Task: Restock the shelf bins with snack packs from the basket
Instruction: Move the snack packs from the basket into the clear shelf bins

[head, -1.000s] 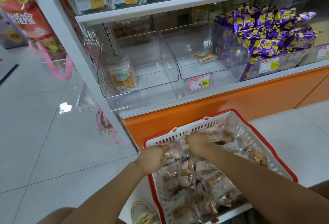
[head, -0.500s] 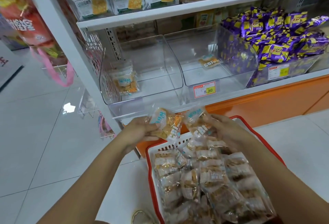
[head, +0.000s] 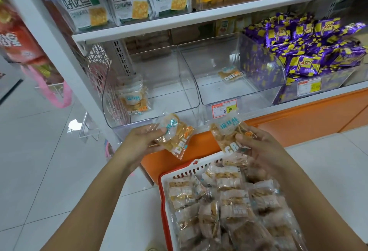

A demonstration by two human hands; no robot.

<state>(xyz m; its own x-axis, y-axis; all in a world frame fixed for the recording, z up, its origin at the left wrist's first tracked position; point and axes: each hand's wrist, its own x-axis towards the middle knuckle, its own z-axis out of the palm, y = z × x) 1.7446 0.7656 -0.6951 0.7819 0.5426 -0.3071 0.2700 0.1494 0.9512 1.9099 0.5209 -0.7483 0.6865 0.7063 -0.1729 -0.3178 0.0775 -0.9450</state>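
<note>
My left hand pinches one clear snack pack just below the front lip of the left clear bin. My right hand grips a second snack pack in front of the middle clear bin. Both packs hang above the far end of the red-and-white basket, which is full of several similar packs. The left bin holds a few packs against its left wall. One pack lies flat in the middle bin.
A bin of purple-and-yellow packs fills the shelf to the right. Cracker bags stand on the upper shelf. An orange base panel runs under the shelf. A price tag marks the middle bin. White floor tiles lie to the left.
Both hands lifted out of the basket, each with a snack pack, and rose toward the bin fronts. The packs are now a little higher and wider apart than half a second ago.
</note>
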